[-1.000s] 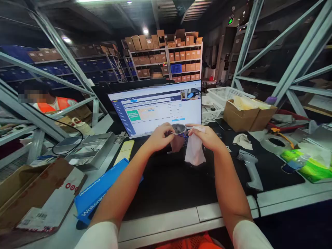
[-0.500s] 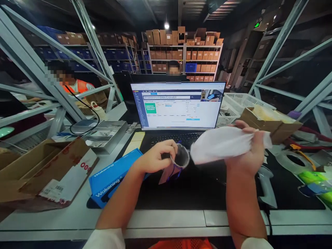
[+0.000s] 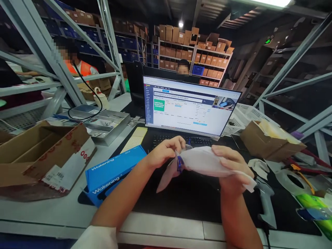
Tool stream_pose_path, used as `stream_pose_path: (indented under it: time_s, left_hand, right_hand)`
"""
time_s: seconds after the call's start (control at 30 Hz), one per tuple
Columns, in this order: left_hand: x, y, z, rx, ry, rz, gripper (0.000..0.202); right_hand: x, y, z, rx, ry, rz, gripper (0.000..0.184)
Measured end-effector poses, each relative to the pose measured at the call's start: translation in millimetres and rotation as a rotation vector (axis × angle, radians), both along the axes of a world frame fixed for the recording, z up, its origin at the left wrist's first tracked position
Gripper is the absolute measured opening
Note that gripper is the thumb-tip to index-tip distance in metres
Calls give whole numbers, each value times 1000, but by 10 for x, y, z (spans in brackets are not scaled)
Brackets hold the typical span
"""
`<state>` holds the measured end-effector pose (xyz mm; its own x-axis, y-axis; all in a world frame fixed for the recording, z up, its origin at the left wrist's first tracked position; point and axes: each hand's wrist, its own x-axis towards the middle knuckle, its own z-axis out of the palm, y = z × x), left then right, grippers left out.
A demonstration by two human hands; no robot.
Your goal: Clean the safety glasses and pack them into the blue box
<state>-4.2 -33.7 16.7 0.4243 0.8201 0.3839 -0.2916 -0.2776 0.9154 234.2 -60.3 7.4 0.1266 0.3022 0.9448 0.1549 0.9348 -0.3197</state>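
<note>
My left hand (image 3: 168, 151) pinches the rim of a thin pale bag (image 3: 166, 176) with blue marks, whose pointed end hangs down over the black mat. My right hand (image 3: 233, 166) is wrapped round a white, soft-looking wrapped bundle (image 3: 202, 162). The bundle's left end meets the bag's mouth; how far it reaches inside, I cannot tell. What the white wrapping covers is hidden. Beside my left forearm lies a blue "Wakening" box (image 3: 114, 171). Behind both hands are a keyboard (image 3: 158, 140) and a lit monitor (image 3: 188, 107).
An open cardboard box (image 3: 62, 155) and a grey metal tray (image 3: 111, 129) stand on the left. To the right are a barcode scanner (image 3: 267, 204), a tape roll (image 3: 284, 174), a green packet (image 3: 317, 204) and another carton (image 3: 269, 141). Co-workers sit beyond the metal frame and monitor.
My right hand has brought the white bundle left and down against the bag's mouth. The bag's round opening, visible before, is now covered. The view has tilted.
</note>
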Motion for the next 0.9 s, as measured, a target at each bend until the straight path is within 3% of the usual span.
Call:
stream_pose_path:
  time_s: [0.13,0.27,0.37,0.5,0.6,0.7,0.77,0.9]
  left_hand:
    - [130,0,-9,-162,-21,156,9]
    - [154,26,-40,-292,-78,180,20]
    - [137,77,-94,-287,-157,210,37]
    - [116,131,-183,-62,-211,442,39]
    - [60,105,-211,247,-163,524,30]
    - [-35,58,-181,438,-66,521,19]
    - [-91,43,-138,421,-34,489,19]
    - [-111,72,-79,171,16,447,34]
  right_hand:
    - [-188,20,-156,-10,7,-82,66]
    - [-241,136,-315,-59,-62,-67,58]
    - [-290,168,-299,-186,-61,136,49]
    - [-404,128,-164,-585,67,470,41]
    - [-449,138,-116,-833,94,665,62]
    - [-465,186,-150,-939,22,778,78]
    - [-491,207,-199,-957,-41,846,85]
    - [-617,199,-320,-984,-63,915,82]
